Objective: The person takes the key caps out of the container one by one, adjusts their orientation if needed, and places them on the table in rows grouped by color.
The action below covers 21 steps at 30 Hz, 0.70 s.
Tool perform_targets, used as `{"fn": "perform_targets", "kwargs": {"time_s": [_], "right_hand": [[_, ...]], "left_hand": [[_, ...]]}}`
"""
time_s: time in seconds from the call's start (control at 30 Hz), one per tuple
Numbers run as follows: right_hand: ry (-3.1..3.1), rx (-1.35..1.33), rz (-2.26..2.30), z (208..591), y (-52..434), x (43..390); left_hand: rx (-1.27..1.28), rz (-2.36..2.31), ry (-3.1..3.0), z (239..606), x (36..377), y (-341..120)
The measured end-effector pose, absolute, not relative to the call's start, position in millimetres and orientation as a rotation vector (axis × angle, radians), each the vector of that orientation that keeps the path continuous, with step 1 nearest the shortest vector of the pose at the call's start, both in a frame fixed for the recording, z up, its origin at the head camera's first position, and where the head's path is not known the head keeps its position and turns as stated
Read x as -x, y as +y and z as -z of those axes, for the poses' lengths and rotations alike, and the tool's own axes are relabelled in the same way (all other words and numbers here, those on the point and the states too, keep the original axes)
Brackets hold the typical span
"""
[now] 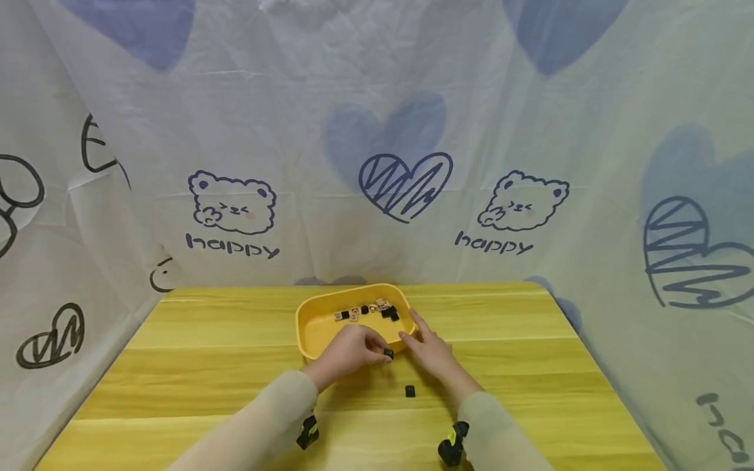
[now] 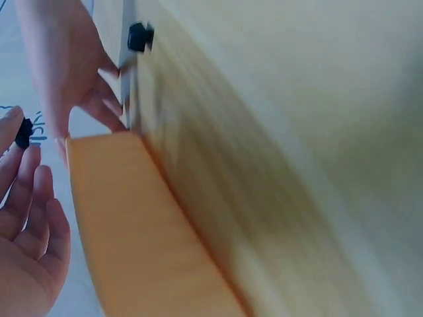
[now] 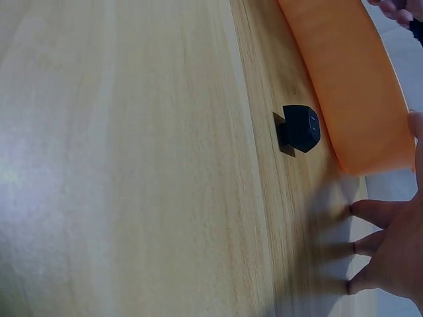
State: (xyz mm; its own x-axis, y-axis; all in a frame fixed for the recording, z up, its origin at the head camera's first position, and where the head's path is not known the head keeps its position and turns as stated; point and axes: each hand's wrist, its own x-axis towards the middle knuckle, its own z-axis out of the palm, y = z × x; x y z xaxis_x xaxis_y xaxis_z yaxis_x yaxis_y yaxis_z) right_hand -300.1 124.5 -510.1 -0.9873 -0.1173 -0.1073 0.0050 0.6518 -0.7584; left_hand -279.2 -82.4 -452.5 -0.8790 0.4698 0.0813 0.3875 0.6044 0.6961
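Pale sheeting printed with bears, hearts and "happy" walls in a yellow wooden table. From the head view, a yellow tray sits at the middle of the table with its long side running left to right; small black and pale pieces lie scattered along its far part. The left hand is at the tray's near rim, fingers curled, pinching a small black cap at the fingertips. The right hand lies just beside it, fingers straight and holding nothing, with its fingertips at the tray's right corner. A second black cap lies on the table between the two wrists, just short of the tray. Both forearms are cut off by the lower edge.

Left wrist view is blurred: the tray's wall fills the middle, the pinched cap shows at the left hand's fingertips, and the loose cap lies beyond the right hand.

Right wrist view shows the loose cap on the wood, near the tray but apart from it; its facing is hard to make out. Only three relaxed fingertips of the right hand are seen.
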Motion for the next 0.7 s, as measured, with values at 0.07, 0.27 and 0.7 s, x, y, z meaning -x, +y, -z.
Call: {"fn": "perform_targets", "kwargs": {"time_s": [0.07, 0.27, 0.7], "right_hand": [[2.727, 0.095, 1.244, 510.1, 124.6, 300.4], [2.733, 0.099, 1.228, 510.3, 124.7, 299.7], [2.708, 0.076, 1.272, 511.6, 124.0, 300.4]], "left_hand": [[-0.718, -1.146, 2.687, 455.5, 275.0, -80.6], [-0.734, -1.147, 2.675, 465.3, 264.7, -74.5], [-0.652, -1.093, 2.675, 491.7, 252.4, -70.8]]}}
